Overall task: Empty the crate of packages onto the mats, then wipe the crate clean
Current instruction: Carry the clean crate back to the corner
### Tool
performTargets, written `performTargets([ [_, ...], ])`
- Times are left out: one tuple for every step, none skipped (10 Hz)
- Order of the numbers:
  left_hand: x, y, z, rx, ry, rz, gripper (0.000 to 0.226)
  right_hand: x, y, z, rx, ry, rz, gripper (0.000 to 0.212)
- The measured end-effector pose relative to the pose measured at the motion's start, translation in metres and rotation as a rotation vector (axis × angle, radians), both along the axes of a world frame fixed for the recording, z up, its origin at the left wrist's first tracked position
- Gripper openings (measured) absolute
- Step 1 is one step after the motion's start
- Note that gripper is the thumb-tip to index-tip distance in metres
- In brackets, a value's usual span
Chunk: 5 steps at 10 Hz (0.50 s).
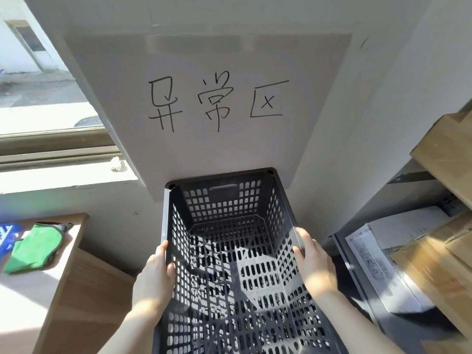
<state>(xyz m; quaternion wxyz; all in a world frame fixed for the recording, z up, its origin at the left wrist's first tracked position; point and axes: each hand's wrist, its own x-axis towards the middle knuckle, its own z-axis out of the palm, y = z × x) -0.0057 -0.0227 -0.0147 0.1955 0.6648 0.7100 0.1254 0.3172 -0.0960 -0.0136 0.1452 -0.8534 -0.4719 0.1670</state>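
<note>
We hold the black crate (222, 200) by its two long sides, right in front of us, with its far end close to the wall below a white board (209, 60) that has three handwritten characters on it. Our left hand (155, 272) clasps the left wall, thumb hooked over the rim to the inside and fingers down the outside. Our right hand (314, 261) clasps the right wall the same way, thumb inside. The crate's slotted floor and walls show bare, with sunlight falling across them. We cannot tell whether its bottom rests on anything.

To the left, a green cloth (35, 247) lies on a wooden table (76, 290) under a window (38, 85). To the right, a metal shelf (408, 175) carries cardboard boxes (444, 154) and a printed sheet (370, 256).
</note>
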Motion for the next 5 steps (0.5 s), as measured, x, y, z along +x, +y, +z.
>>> performTargets([
  [0.004, -0.001, 0.002, 0.003, 0.042, 0.003, 0.057, -0.002, 0.001, 0.000, -0.005, -0.009, 0.009, 0.048],
  [0.007, -0.002, 0.004, 0.004, 0.063, 0.020, 0.060, 0.001, 0.002, -0.001, 0.000, -0.034, 0.017, 0.047],
  [0.005, -0.002, 0.001, 0.003, 0.084, -0.007, 0.061, 0.003, 0.001, -0.005, 0.008, -0.055, 0.023, 0.045],
  [-0.006, 0.003, 0.006, -0.054, 0.102, -0.064, 0.065, 0.001, 0.001, -0.003, 0.024, -0.073, 0.026, 0.044],
  [-0.013, -0.004, 0.010, -0.069, 0.048, -0.120, 0.064, 0.004, -0.008, -0.003, 0.003, -0.159, 0.031, 0.046],
])
